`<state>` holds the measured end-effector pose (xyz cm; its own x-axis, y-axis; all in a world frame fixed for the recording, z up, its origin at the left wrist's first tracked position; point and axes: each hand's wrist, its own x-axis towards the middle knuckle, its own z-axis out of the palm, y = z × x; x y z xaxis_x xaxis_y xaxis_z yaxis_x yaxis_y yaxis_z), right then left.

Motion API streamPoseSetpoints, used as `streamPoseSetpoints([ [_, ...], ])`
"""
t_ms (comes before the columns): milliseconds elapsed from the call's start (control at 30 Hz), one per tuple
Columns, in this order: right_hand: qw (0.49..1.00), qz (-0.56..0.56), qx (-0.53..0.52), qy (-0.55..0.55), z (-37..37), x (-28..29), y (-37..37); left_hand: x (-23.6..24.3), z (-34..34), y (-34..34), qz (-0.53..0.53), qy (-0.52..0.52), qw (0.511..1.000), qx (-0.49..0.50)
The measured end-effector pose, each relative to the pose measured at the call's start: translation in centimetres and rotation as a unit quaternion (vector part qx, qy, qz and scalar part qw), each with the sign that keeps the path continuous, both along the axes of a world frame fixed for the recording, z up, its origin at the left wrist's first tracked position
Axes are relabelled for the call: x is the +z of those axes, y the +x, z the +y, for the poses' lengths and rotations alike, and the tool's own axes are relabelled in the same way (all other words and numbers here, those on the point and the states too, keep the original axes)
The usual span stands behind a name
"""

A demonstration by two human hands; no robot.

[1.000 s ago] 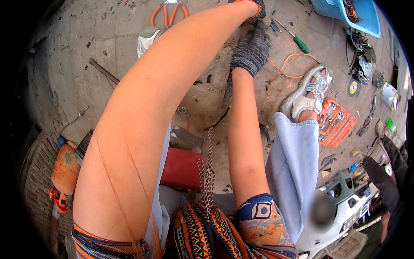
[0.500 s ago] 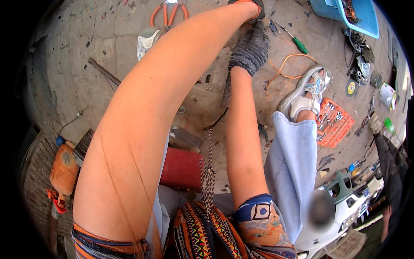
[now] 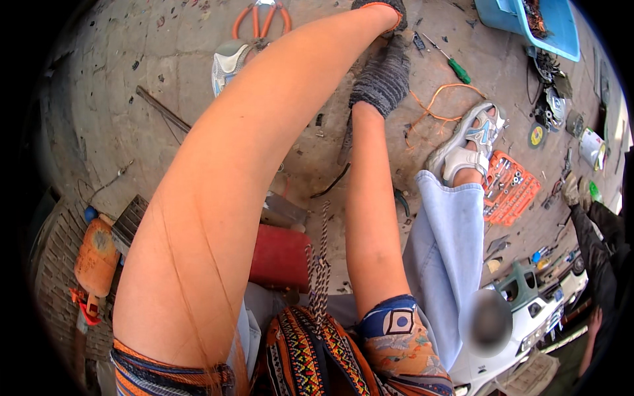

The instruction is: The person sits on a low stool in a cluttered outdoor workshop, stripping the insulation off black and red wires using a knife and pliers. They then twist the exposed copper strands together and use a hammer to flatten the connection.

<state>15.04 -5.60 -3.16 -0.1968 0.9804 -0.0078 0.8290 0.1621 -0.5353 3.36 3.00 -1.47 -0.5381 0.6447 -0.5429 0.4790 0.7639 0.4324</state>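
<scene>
At the top edge, my left hand (image 3: pixel 386 12) wears a dark glove with an orange cuff; the frame's edge cuts it off and its fingers cannot be made out. Just below it is my right hand (image 3: pixel 382 78) in a grey knitted glove. Its fingers are pressed together and bend down beside the left hand; whatever they grip is hidden beneath the glove. A flat dark strip (image 3: pixel 345 142) shows beside my right wrist, but I cannot tell whether the hand holds it. To the right of the gloves lies a screwdriver (image 3: pixel 456 67) with a green handle.
Orange wire (image 3: pixel 432 105) lies near my sandal (image 3: pixel 472 138). An orange socket set (image 3: pixel 512 191) sits beyond it. A blue tub (image 3: pixel 561 36) stands at the upper right, orange-handled pliers (image 3: pixel 265 23) at the upper left. Another person's dark-trousered legs (image 3: pixel 598 244) are at the right.
My hands stay close together at the top, with only a slight shift of the left arm and right glove. The other person's feet at the right have moved a little.
</scene>
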Motion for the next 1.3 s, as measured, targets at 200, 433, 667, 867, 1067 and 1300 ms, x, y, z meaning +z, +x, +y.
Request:
streamPoseSetpoints([
  [200,1.0,-0.018,0.016,0.016,-0.2,-0.1,0.4,-0.7,0.1,0.0,0.0,0.0,1.0,-0.026],
  [433,0.999,0.032,-0.002,-0.04,-0.6,0.7,0.4,-0.9,0.3,-0.2,0.022,-0.012,0.999,-0.042],
  [667,0.983,0.146,-0.083,-0.079,-1.8,0.5,1.8,-1.6,-0.5,-1.1,-0.047,0.077,0.994,-0.054],
  [867,0.994,-0.075,-0.077,-0.005,-2.1,3.5,6.1,1.1,-4.0,-1.3,-0.23,0.191,0.953,-0.054],
  [1067,0.963,0.235,-0.046,-0.127,-3.3,16.9,4.1,15.9,-9.9,0.1,-0.422,0.157,0.89,-0.068],
  [1300,0.899,0.376,0.052,-0.217,-9.4,33.7,7.8,36.3,-18.4,0.8,-0.388,0.166,0.892,-0.161],
])
